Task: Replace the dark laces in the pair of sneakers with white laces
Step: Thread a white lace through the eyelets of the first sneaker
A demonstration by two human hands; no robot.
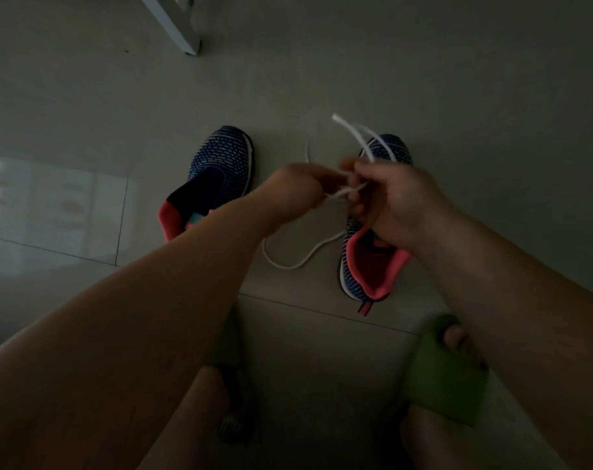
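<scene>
Nearest, at five o'clock, a foot in a green slide sandal rests on the tiled floor; a second foot sits dim at six o'clock. Both forearms reach up toward centre. The left hand has its fingers pinched on the white lace, and the right hand has its fingers curled around the same lace, held above the right sneaker at about two o'clock from centre. One run of lace loops on the floor between the shoes; two ends arc up toward twelve o'clock. The left sneaker stands at eleven o'clock, no lace visible in it. A white furniture leg stands farthest, at twelve o'clock.

Risk: the dim light and blur hide the eyelets, so a lace tip could miss or skip a hole. The slack loop could also tangle, or one end could end up short if pulled unevenly.
</scene>
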